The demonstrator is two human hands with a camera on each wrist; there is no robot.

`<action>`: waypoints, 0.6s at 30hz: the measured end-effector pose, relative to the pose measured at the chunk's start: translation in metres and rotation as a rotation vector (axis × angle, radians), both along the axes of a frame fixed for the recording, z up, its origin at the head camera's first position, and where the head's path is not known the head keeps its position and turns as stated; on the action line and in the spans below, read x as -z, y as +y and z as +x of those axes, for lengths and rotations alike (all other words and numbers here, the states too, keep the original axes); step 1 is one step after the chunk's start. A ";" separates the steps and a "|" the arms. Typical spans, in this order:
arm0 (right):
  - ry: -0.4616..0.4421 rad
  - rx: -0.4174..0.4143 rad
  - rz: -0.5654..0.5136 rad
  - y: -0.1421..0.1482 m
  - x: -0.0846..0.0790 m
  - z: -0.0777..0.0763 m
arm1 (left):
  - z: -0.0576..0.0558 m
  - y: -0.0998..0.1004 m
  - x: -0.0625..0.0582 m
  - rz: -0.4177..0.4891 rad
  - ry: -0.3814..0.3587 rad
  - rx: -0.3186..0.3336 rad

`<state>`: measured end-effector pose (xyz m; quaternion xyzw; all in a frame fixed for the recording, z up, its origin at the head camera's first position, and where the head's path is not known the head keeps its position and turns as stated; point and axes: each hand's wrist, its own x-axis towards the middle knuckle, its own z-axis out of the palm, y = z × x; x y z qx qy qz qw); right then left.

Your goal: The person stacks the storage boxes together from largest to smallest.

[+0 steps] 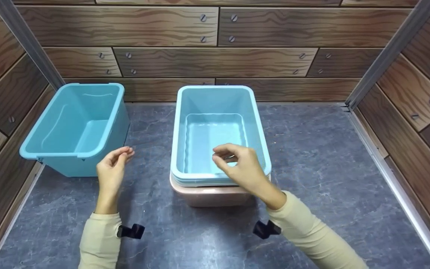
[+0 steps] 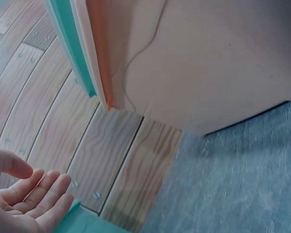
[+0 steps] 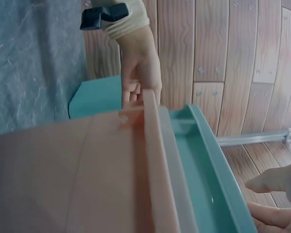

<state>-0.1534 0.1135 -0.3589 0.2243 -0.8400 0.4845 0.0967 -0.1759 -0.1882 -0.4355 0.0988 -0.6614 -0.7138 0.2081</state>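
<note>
My left hand [image 1: 111,172] hovers just right of the near corner of a blue plastic bin [image 1: 71,155]. Its fingers are loosely bent around nothing, as the left wrist view of the hand [image 2: 36,201] also shows. Over the near right rim of a light blue bin [image 1: 215,176] is my right hand [image 1: 245,166], thumb and fingers apart with no object between them. That bin sits nested in a pink bin [image 1: 218,198]. In the right wrist view a pale grey rim [image 3: 172,160] lies between the pink rim [image 3: 157,165] and the blue-green rim [image 3: 223,174].
The bins stand on a dark grey marbled surface [image 1: 319,160]. Wood-patterned panels [image 1: 215,61] enclose the back and sides, with a metal strip [image 1: 398,186] along the right edge. Black wrist mounts [image 1: 131,231] stick out from the sleeves.
</note>
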 end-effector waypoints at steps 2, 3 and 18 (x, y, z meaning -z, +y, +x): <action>0.010 -0.017 -0.008 -0.005 0.002 0.002 | 0.002 -0.004 0.002 -0.003 -0.012 -0.016; 0.014 -0.026 -0.014 -0.008 0.003 0.002 | 0.003 -0.007 0.002 -0.010 -0.021 -0.024; 0.095 -0.130 -0.109 -0.035 0.009 0.012 | 0.020 -0.041 0.013 -0.113 -0.157 -0.115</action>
